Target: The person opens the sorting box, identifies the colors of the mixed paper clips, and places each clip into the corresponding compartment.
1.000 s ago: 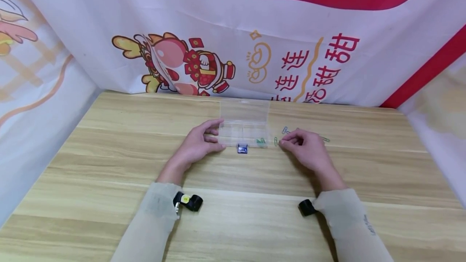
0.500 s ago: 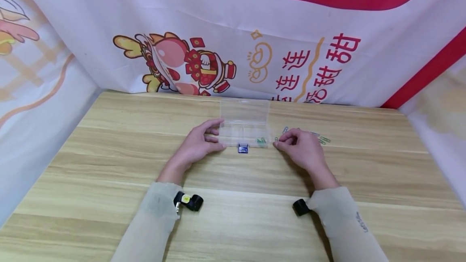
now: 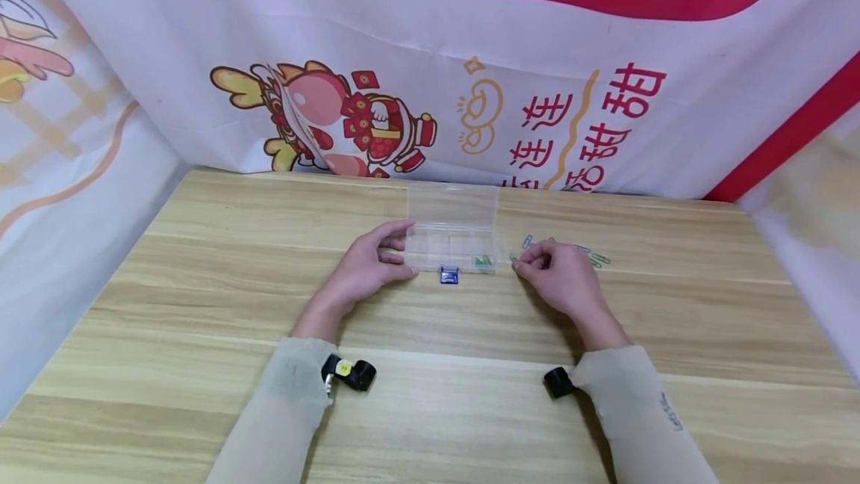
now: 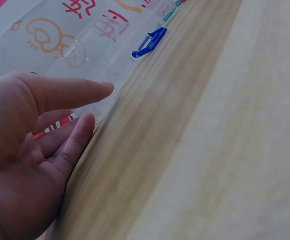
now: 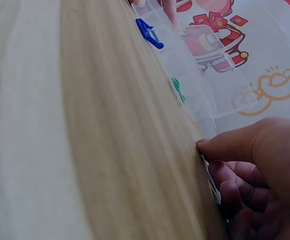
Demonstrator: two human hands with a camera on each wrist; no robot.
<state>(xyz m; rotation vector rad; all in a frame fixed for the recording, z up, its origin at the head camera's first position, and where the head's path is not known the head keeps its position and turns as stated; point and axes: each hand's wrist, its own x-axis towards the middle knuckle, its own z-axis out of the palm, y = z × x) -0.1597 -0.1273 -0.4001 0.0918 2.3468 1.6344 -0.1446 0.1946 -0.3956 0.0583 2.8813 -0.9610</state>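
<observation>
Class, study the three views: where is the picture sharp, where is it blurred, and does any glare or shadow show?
Head view: evenly lit and sharp, with soft shadows under both hands; the clear box shows only faint sheen. Left wrist view: the left hand is soft and the near table blurred. Right wrist view: the table is a smooth blur and the right hand is dim.

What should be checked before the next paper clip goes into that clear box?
1. Lid of the clear box open: ok.
2. Left hand steadying the box's left end: ok.
3. Right hand pinching a clip at its fingertips: cannot tell, too small.
4. Green clips already in the right-end compartment: ok.
5. Loose paper clips on the table beside the right hand: ok.
6. Blue latch hanging free at the front: ok.
</observation>
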